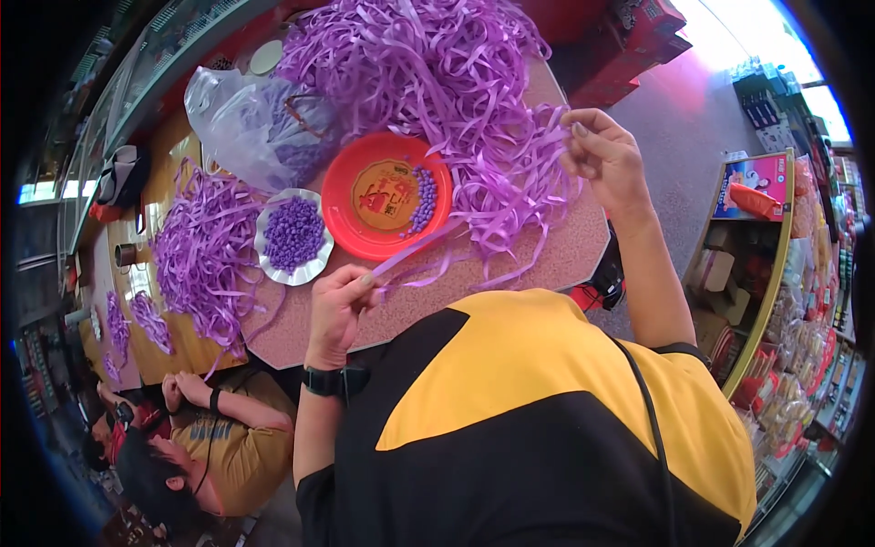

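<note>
My left hand, a black watch on its wrist, pinches one end of a purple ribbon strip that runs up across the edge of a red plate. My right hand is raised at the table's right side and pinches strands at the edge of a big tangled heap of purple ribbon. The red plate holds a row of small purple pieces. Left of it stands a scalloped silver dish full of the same purple pieces.
A clear plastic bag of purple pieces lies at the back left. A second ribbon heap covers the speckled table's left part. Another person sits at lower left. Shelves of packaged goods stand on the right.
</note>
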{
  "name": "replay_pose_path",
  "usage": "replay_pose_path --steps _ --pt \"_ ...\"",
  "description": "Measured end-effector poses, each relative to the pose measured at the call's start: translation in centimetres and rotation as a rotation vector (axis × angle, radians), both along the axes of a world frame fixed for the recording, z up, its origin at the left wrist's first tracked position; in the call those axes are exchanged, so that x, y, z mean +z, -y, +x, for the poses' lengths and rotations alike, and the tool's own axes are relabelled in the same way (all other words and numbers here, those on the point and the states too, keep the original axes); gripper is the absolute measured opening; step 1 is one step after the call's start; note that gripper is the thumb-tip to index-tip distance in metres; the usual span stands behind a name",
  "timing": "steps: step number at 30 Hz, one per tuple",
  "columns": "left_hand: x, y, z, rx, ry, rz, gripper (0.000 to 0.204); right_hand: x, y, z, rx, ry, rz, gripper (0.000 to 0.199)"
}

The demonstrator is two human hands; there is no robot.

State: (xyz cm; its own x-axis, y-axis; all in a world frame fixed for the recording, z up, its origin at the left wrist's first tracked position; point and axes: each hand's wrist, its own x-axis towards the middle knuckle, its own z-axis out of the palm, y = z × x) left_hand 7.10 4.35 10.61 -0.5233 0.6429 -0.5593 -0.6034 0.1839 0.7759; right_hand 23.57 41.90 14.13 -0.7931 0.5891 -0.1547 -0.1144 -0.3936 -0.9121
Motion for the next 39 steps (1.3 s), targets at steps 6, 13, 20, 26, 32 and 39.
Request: replay_pose_path --steps 6,13,20,26,32,39 --pt "1.9 1.1 0.3 -0.218 -0.263 -0.079 0.01 0.0 -0.3 0.9 0.037 0.17 0.172 0.016" --pt "1.7 -3.4 0.2 -0.395 -1.047 -0.1 0.021 0.5 8.8 -3.8 0.352 0.091 0.2 0.018" --pt "-1.2 -5.0 -0.6 0.013 0.443 0.319 0.024 -3.6 14.5 -4.8 0.63 0.062 0.183 0.012" --pt "-2.7 -4.0 -0.3 0.344 0.475 0.358 0.024 -4.9 14.5 -4.7 0.74 0.159 0.148 0.015" --pt "-3.0 -3.0 -1.3 0.376 0.507 0.422 0.022 -5.2 15.3 -4.4 0.786 0.251 0.103 0.017" --pt "-0.1 -3.1 -0.9 0.336 0.18 0.225 0.018 -2.5 13.7 -7.2 0.562 0.154 0.621 0.017"
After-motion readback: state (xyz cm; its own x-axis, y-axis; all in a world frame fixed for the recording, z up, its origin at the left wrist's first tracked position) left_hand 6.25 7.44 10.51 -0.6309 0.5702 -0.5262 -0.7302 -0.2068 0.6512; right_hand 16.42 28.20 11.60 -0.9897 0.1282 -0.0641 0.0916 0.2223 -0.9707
